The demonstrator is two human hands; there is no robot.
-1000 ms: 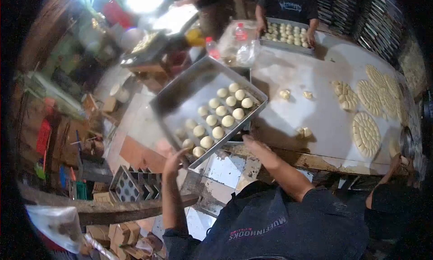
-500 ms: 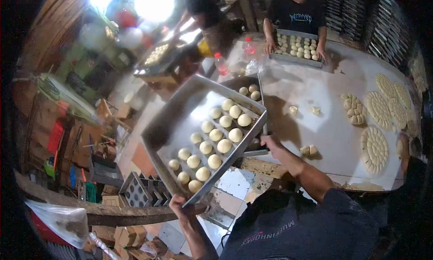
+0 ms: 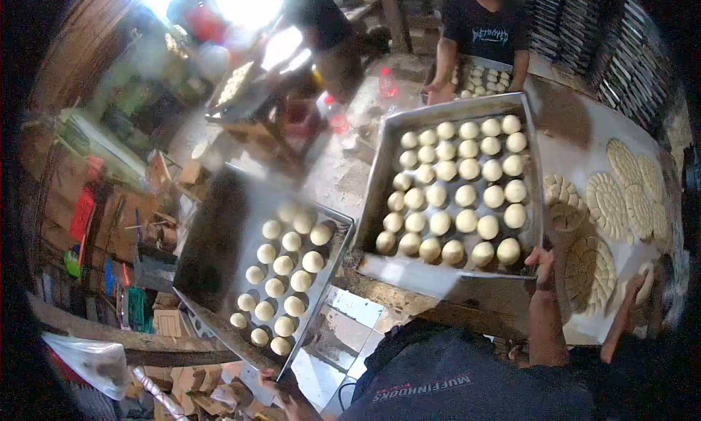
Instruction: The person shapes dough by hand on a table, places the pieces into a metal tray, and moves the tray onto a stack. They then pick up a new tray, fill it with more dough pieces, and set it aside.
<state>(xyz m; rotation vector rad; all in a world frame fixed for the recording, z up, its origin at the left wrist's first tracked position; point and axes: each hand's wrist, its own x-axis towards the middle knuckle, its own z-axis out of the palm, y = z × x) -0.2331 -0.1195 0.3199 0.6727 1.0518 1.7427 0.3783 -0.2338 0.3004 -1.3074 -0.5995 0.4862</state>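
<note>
My left hand (image 3: pixel 281 393) is closed on the near corner of a metal baking tray (image 3: pixel 208 275), which hangs tilted at the left. Pale round dough balls (image 3: pixel 283 264) fill the tray's right side; its left side is bare metal. My right hand (image 3: pixel 541 266) grips the near right corner of a second baking tray (image 3: pixel 453 271), held above the table's edge. Rows of dough balls (image 3: pixel 465 194) cover most of this tray. My fingers are partly hidden by the rims.
Scored dough coils (image 3: pixel 613 191) lie on the table (image 3: pixel 577 147) at right, where another person's hand (image 3: pixel 642 282) touches dough. Across the table a co-worker (image 3: pixel 483 34) stands at another tray of dough balls (image 3: pixel 485 78). Red-capped bottles (image 3: pixel 387 85) stand behind; a wooden beam (image 3: pixel 139 346) runs lower left.
The two trays have moved apart. The left tray has shifted left and lower; the right one, formerly mostly hidden behind it, has swung right into full view with my right hand.
</note>
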